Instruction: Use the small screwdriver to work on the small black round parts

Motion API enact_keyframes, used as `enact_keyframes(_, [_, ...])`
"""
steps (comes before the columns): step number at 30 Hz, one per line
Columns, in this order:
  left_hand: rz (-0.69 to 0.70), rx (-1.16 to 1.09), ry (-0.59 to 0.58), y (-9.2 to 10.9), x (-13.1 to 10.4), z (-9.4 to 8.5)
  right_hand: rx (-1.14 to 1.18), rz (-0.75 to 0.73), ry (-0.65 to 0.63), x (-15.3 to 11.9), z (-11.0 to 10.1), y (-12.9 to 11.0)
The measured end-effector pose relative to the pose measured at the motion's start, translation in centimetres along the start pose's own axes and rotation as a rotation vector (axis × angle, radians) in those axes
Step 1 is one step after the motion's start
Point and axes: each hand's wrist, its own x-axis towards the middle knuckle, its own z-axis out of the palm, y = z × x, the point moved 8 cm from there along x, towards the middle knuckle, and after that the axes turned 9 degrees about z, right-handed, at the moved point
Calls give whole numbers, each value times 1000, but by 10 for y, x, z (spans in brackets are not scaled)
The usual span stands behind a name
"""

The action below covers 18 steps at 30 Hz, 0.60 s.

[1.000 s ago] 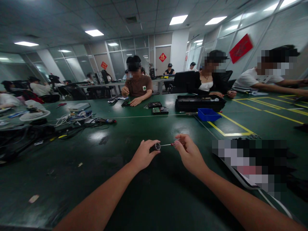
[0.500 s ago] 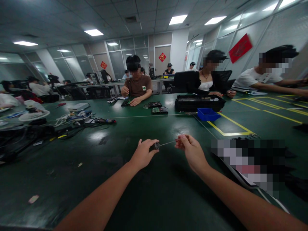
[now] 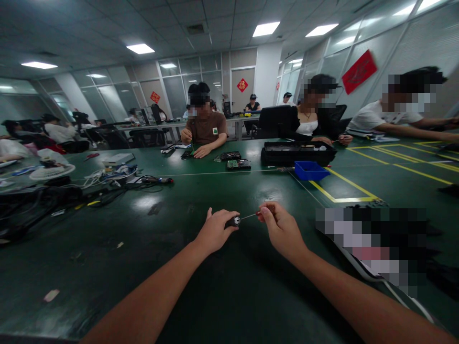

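Note:
My left hand point(image 3: 215, 233) is closed around a small dark cylinder point(image 3: 235, 221), thumb below and fingers above. The cylinder's round, pale-marked end faces right and toward me. In my right hand point(image 3: 281, 223) is a screwdriver point(image 3: 250, 216) with a thin metal shaft, pinched between thumb and fingers. Its handle is mostly hidden, with a bit of red showing at the fingertips. The shaft points left and its tip meets the cylinder's end; whether it sits in a screw is too small to tell. Both hands are held above the green table point(image 3: 150, 267).
A blue bin point(image 3: 311, 170) stands beside a long black tray point(image 3: 297, 155). Circuit-board parts point(image 3: 238, 164) lie farther back. Tangled cables point(image 3: 122, 184) cover the left side, and a blurred-out item point(image 3: 369, 248) lies right. A co-worker in brown point(image 3: 206, 129) sits opposite.
My right hand has moved slightly left, closer to my left hand, so less of the shaft shows between them. The cylinder's end has turned a little and shows more pale marking.

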Motion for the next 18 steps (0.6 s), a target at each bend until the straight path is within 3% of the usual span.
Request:
enact_keyframes(10, [-7,24,-28,2,2,2,-184,-66,22,-1,-4,-9])
enact_keyframes(18, [-58,-102,196,-6,2,-21,-150,-26,34,1,-8,-5])
